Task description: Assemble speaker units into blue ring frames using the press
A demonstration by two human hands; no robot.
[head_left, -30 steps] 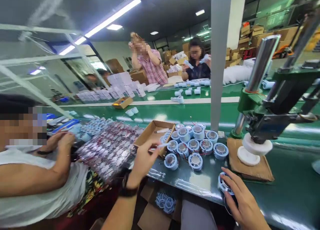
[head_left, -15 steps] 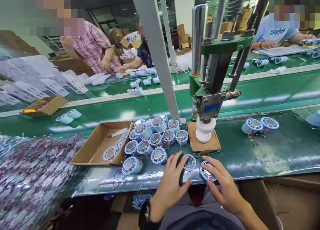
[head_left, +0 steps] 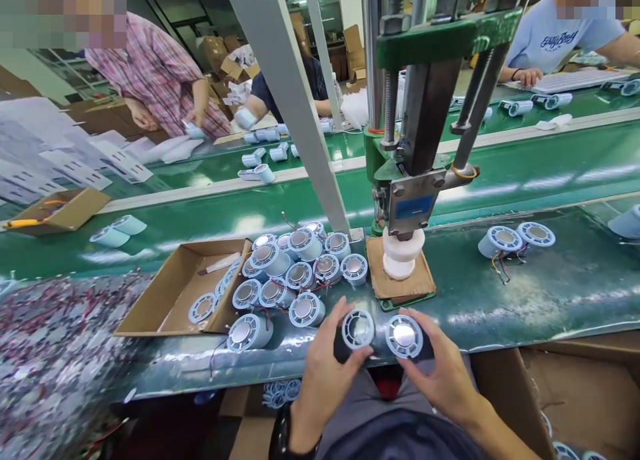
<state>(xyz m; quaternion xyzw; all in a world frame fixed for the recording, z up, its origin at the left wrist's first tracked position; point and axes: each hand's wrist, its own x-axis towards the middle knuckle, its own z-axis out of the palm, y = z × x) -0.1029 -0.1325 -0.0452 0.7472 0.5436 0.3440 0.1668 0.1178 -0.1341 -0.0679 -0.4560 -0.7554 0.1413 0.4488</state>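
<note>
In the head view, my left hand curves its thumb and fingers around the sides of a light blue round housing with a slotted rim and a shiny disc in its face. My right hand grips a similar housing, the right-hand one, by its outer side. Both housings face up, side by side near the bench's front edge, a small gap between them. Behind them stands a press, its white round head low over a cardboard-covered base.
Several wired housings cluster to the left, beside a cardboard tray holding blue rings and a cutter. Two housings sit right. A heap of wired parts lies far left. A grey post rises mid-bench; co-workers sit across the green conveyor.
My hands have closed in around the two housings, which now show their shiny faces more fully. The view has shifted slightly. Across the line, the co-workers' hands have moved.
</note>
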